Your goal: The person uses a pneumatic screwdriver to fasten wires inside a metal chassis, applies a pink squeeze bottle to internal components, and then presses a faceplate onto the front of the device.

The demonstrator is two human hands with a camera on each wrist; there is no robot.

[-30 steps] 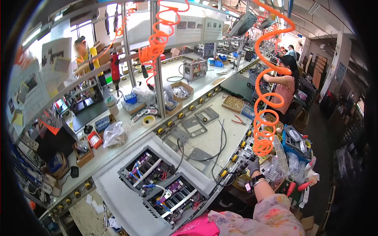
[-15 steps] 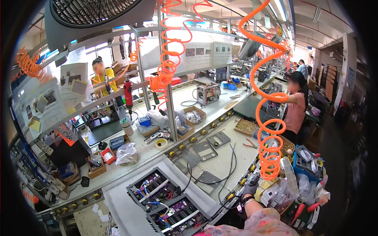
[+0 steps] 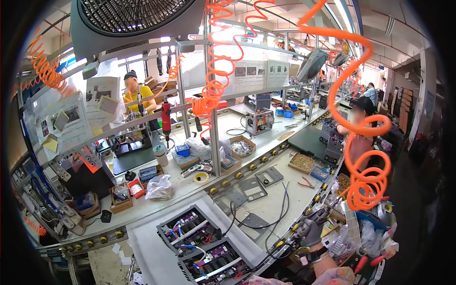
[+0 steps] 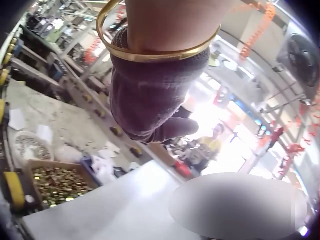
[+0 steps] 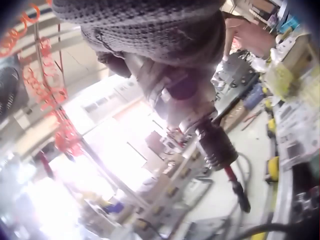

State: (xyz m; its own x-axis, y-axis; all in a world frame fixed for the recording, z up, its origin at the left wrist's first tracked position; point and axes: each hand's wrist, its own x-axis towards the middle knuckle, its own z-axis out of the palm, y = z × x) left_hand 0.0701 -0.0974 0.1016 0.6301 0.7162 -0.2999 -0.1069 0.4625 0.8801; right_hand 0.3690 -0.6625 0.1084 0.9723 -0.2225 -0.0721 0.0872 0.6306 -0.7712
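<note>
My right hand, in a grey glove, grips a power driver beside the parts at the belt's right edge. The right wrist view shows the glove around the driver, whose dark ribbed nose ends in a red shank with a black tip. My gloved left hand appears only in its wrist view, thumb extended and other fingers partly hidden, with nothing visible in its grasp. Below it lies a pale sheet. Two dark-framed electronic units rest on the grey sheet.
Orange coiled hoses hang near the right hand. Flat grey plates, a black cable and red pliers lie on the belt. A fan hangs overhead; a coworker stands ahead right.
The head view has tilted up and shifted left, bringing the fan into sight. My right hand has risen a little from the parts at the right edge, and the driver now shows in it.
</note>
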